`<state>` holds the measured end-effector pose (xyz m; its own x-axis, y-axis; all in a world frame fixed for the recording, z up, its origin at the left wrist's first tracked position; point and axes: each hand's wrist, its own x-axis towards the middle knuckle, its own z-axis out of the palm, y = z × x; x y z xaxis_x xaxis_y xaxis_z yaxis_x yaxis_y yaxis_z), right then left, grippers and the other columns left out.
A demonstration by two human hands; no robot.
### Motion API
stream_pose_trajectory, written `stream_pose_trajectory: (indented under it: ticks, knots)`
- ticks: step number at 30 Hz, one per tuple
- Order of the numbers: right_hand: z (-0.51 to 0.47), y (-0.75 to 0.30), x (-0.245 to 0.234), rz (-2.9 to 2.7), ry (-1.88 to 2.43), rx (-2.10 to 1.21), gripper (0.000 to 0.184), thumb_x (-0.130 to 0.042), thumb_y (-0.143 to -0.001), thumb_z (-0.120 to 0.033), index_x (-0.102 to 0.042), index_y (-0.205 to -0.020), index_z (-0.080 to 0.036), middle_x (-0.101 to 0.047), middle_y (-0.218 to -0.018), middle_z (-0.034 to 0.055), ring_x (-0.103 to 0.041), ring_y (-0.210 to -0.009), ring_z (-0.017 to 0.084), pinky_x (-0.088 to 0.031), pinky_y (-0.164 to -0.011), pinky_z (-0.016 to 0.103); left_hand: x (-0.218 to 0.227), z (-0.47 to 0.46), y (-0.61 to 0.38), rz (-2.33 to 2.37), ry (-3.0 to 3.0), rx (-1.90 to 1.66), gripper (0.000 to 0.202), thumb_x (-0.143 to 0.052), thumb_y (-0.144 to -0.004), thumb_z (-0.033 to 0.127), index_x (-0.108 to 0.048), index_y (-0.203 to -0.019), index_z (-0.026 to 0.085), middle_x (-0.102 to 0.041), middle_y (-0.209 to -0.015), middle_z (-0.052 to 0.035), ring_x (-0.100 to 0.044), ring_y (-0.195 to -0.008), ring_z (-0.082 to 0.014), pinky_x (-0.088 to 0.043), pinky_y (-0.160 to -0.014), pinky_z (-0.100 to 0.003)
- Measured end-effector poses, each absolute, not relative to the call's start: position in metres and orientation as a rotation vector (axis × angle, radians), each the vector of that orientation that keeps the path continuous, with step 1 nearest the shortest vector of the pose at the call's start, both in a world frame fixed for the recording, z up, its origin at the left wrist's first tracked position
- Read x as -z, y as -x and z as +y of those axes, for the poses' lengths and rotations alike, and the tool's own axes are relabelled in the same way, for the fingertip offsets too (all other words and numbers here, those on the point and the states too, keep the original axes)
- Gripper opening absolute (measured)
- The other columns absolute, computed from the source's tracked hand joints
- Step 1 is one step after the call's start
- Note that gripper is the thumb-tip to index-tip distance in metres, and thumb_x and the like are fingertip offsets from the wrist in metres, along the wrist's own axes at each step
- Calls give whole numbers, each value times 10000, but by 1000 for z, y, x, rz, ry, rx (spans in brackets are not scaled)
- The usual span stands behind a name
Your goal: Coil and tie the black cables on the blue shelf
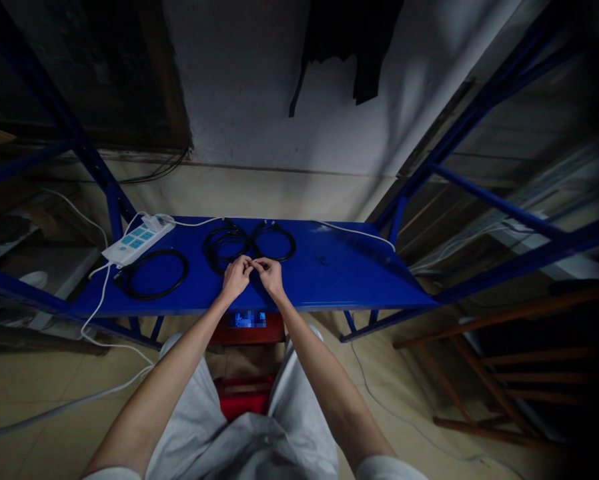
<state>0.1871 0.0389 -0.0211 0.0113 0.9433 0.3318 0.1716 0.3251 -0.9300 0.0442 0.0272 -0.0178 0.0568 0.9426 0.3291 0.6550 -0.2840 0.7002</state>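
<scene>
My left hand [237, 277] and my right hand [270, 275] meet over the blue shelf [349, 283], near its front edge. Fingers of both are pinched together at the tips, and whatever lies between them is too small to make out. Right behind my hands are black coiled cables [207, 252], with another black loop [294, 248] beside them to the right; my fingers cover part of them. Farther left a separate black cable coil [185, 270] lies flat. Small dark strips [322, 260] are scattered to the right of my hands.
A white power strip [138, 241] with a plug in it sits at the shelf's left end, its cord [99, 307] hanging to the floor. Blue frame posts [399, 220] rise at both sides. A lit phone [248, 319] is below the front edge. A wooden chair [472, 393] stands right.
</scene>
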Motion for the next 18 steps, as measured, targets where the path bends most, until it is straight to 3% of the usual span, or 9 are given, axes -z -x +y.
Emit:
stream_pose_trajectory:
  ticks: [2, 7, 12, 16, 18]
  knots:
    - [39, -187, 22, -1450, 1071, -846, 219, -657, -840, -371, -779, -854, -190, -771, -896, 58, -698, -822, 220, -513, -766, 304, 18, 28, -43, 1622, -1966, -1099, 22, -610, -906, 214, -631, -910, 217, -651, -809, -17, -607, -724, -164, -426, -678, -269]
    - [37, -188, 21, -1461, 1053, -848, 213, -635, -864, -352, -773, -884, -192, -764, -900, 52, -688, -844, 215, -514, -780, 301, 21, 30, -42, 1668, -1867, -1151, 165, -644, -895, 277, -623, -747, 204, -660, -762, -21, -596, -692, -166, -411, -658, -272]
    - [38, -188, 20, -1511, 1073, -829, 227, -613, -883, -365, -764, -895, -194, -760, -940, 55, -677, -891, 215, -510, -817, 305, 22, 31, -42, 1687, -1840, -1153, 152, -636, -890, 258, -614, -750, 204, -668, -796, -25, -604, -717, -166, -419, -679, -273]
    - [41, -188, 23, -1534, 1106, -783, 208, -611, -864, -346, -755, -881, -197, -747, -893, 48, -637, -806, 199, -498, -781, 301, 19, 29, -44, 1675, -1905, -1131, 30, -623, -874, 208, -628, -844, 214, -653, -823, -20, -590, -704, -159, -419, -663, -270]
    - [42, -187, 24, -1539, 1105, -763, 201, -610, -855, -337, -752, -879, -196, -737, -870, 43, -605, -748, 186, -486, -746, 295, 18, 28, -45, 1662, -1970, -1132, 61, -618, -857, 178, -641, -896, 218, -638, -818, -17, -578, -694, -156, -410, -645, -266]
